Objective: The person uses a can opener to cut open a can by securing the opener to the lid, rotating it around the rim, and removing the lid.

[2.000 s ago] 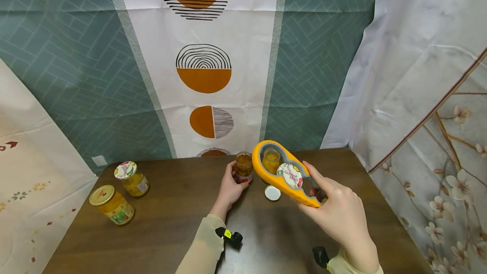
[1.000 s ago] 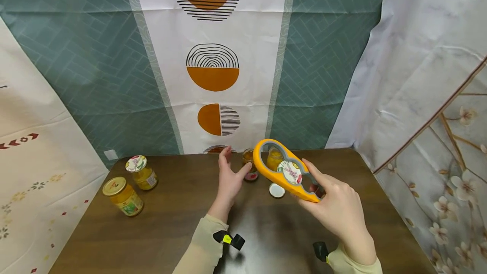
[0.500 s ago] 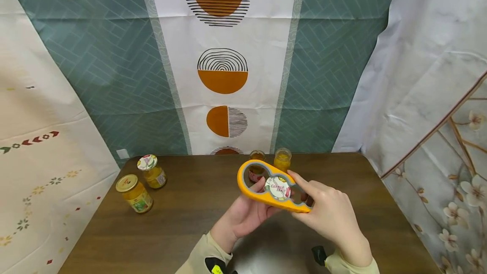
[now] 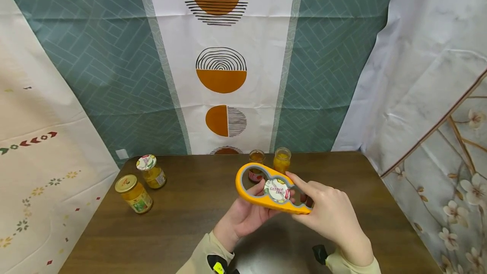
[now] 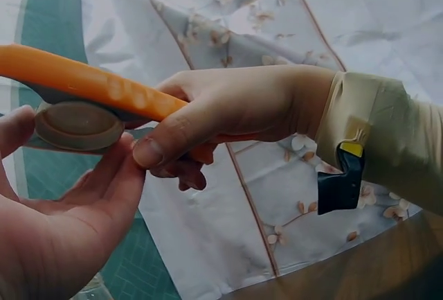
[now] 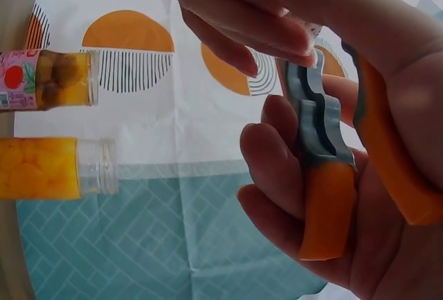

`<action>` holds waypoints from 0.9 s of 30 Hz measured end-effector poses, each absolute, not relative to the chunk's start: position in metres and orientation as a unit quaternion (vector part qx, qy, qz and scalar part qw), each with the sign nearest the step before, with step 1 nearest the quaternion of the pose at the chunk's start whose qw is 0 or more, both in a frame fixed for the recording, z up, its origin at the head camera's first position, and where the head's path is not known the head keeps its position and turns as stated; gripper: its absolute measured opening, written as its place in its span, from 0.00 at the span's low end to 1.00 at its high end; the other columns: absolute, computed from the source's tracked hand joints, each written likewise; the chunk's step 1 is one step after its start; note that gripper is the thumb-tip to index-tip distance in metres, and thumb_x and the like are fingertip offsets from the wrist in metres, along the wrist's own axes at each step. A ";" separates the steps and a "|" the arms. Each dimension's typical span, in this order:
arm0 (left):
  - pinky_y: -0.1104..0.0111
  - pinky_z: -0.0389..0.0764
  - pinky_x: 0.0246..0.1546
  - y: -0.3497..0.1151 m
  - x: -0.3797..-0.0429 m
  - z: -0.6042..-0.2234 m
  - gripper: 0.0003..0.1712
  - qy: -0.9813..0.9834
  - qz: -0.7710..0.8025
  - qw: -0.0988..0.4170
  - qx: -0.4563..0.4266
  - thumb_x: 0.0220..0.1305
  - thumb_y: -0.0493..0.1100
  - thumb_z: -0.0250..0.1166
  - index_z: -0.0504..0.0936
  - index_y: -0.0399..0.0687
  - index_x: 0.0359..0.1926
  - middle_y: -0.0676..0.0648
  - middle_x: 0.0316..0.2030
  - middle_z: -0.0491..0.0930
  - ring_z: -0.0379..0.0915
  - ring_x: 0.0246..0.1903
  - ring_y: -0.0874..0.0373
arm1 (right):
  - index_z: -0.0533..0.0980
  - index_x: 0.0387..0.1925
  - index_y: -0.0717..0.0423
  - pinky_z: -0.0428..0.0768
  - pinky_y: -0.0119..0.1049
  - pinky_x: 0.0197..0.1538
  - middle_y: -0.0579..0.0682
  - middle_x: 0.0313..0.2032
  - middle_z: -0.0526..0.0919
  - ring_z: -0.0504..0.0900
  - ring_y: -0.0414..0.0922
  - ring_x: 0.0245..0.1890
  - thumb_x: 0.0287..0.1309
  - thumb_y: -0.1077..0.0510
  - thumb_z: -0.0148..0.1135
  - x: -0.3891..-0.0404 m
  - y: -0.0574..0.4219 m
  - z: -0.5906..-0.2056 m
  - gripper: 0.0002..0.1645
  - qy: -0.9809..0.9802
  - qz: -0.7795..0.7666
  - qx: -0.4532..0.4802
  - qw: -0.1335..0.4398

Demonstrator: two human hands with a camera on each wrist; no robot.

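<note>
My right hand [image 4: 331, 210] grips the handle end of an orange and grey jar opener [image 4: 240, 187] above the table. A round printed jar lid [image 4: 277, 190] sits within the opener's grey scalloped opening. From below, my left hand [image 4: 241, 219] reaches up, thumb on one side of the lid and fingertips on the other. The left wrist view shows the pale underside of the lid [image 5: 79, 125] between that thumb and those fingers. Behind the opener stand two lidless jars: one with a pink label [image 6: 62, 78], dark fruit inside, and one with yellow fruit [image 6: 41, 168].
Two lidded jars of yellow fruit stand at the table's left: one with a gold lid [image 4: 134, 194], one with a printed lid [image 4: 151, 172]. Patterned curtains [image 4: 319, 75] hang behind the brown table [image 4: 182, 215] and along its sides.
My left hand let go of the pink-labelled jar, drew back and came under the opener to the lid. The opener lowered slightly leftward. A white lid on the table is now out of sight.
</note>
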State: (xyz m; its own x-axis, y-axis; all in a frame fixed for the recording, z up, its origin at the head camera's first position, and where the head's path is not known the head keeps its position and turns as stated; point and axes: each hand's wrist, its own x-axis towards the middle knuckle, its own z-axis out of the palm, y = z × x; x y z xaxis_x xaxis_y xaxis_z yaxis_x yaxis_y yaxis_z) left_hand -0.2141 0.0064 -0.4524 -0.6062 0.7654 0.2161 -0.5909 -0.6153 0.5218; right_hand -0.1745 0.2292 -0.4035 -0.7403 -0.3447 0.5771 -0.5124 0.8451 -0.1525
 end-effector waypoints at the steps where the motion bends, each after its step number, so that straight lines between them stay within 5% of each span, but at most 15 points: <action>1: 0.62 0.65 0.66 0.007 -0.214 -0.453 0.37 0.194 0.874 0.393 0.209 0.73 0.54 0.57 0.56 0.40 0.73 0.38 0.66 0.67 0.63 0.64 0.43 | 0.72 0.65 0.28 0.65 0.31 0.18 0.31 0.23 0.70 0.66 0.30 0.19 0.29 0.43 0.77 -0.174 0.230 -0.403 0.52 -0.921 0.152 0.234 0.273; 27: 0.64 0.71 0.62 0.008 -0.213 -0.449 0.30 0.242 0.864 0.364 0.251 0.78 0.56 0.48 0.60 0.41 0.69 0.43 0.60 0.72 0.70 0.59 0.49 | 0.69 0.67 0.27 0.67 0.30 0.20 0.32 0.23 0.69 0.65 0.30 0.21 0.31 0.37 0.80 -0.174 0.232 -0.405 0.55 -0.922 0.179 0.245 0.240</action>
State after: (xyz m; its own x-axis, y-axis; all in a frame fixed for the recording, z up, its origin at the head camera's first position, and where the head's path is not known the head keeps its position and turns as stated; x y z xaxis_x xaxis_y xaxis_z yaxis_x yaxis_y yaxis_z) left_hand -0.2126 0.0081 -0.4494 -0.6090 0.7506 0.2562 -0.5077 -0.6171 0.6012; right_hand -0.1743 0.2315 -0.4053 -0.7645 -0.3653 0.5312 -0.5378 0.8157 -0.2131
